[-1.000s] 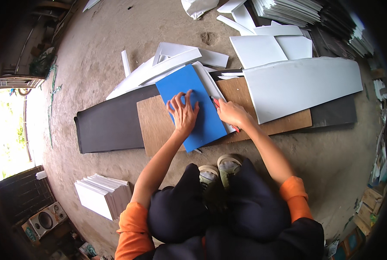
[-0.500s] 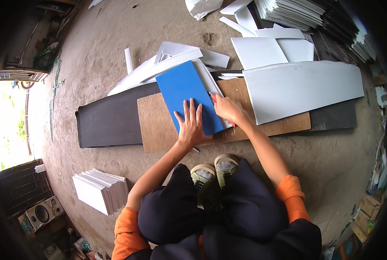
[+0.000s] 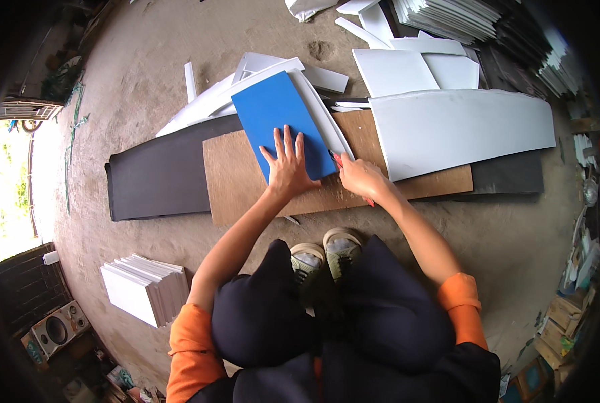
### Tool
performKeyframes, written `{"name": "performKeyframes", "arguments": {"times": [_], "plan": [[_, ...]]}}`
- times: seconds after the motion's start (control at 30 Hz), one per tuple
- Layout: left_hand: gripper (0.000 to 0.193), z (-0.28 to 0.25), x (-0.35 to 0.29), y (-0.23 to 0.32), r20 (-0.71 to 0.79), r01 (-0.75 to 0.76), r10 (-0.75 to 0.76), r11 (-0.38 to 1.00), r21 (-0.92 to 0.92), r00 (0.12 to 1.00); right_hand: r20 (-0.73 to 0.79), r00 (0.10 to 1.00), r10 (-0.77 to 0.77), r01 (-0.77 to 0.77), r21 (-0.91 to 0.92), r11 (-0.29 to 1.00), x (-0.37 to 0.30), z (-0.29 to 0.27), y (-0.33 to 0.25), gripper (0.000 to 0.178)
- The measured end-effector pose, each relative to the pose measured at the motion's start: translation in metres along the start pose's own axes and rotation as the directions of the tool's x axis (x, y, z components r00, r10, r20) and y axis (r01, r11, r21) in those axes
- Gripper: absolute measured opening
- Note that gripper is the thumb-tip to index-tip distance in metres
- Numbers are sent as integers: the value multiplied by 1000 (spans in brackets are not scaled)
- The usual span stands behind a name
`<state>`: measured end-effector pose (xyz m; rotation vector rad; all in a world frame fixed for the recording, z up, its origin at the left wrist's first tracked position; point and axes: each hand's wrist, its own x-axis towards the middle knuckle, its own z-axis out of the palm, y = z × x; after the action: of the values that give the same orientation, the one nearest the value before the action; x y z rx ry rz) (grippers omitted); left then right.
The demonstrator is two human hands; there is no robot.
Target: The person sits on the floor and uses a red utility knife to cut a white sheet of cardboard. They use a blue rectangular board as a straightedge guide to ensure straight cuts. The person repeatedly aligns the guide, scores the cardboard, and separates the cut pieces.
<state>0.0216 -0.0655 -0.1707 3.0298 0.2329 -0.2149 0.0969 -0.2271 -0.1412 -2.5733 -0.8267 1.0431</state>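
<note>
My left hand (image 3: 288, 168) lies with spread fingers on a blue rectangular board (image 3: 266, 101), pressing on its near part. The board rests at a slant over a white foam-like sheet (image 3: 322, 111), whose strip shows along the board's right edge. In my right hand (image 3: 365, 180) is a red-handled utility knife (image 3: 335, 158), its tip at the board's right edge close to the near corner. The blade's contact with the sheet is too small to make out. Beneath lies a brown plywood panel (image 3: 236, 178).
Black sheets (image 3: 159, 171) lie under the plywood. A large white sheet (image 3: 461, 131) covers its right end. White offcuts (image 3: 202, 111) lie beyond the board. A white stack (image 3: 135, 289) stands on the floor at left, near my shoes (image 3: 342, 248). More stacked sheets (image 3: 447, 20) are far right.
My right hand has drawn the knife nearer to me along the blue board's right edge. The left hand stays on the board. The whole view has shifted slightly.
</note>
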Motion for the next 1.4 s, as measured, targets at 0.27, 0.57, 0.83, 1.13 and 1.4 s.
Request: {"name": "performKeyframes", "arguments": {"times": [0.27,0.57,0.83,1.13,1.4], "plan": [[115,3,-1,4,-2,-4,4,1000,26,1000,-104,994,-39,37,-19,999,-37,37,18,26],[113,9,3,-8,-55,-21,24,998,54,998,126,992,17,-44,221,974,-41,12,28,28],[59,10,27,0,-264,-221,167,957,-190,950,-432,891,137,41,378,925,72,-1,61,40],[34,16,39,-16,-335,-334,257,922,-198,907,-443,889,119,101,442,891,119,-12,11,69],[30,-4,23,-37,-410,-331,203,904,-271,889,-501,856,126,252,618,745,90,-33,13,64]]}}
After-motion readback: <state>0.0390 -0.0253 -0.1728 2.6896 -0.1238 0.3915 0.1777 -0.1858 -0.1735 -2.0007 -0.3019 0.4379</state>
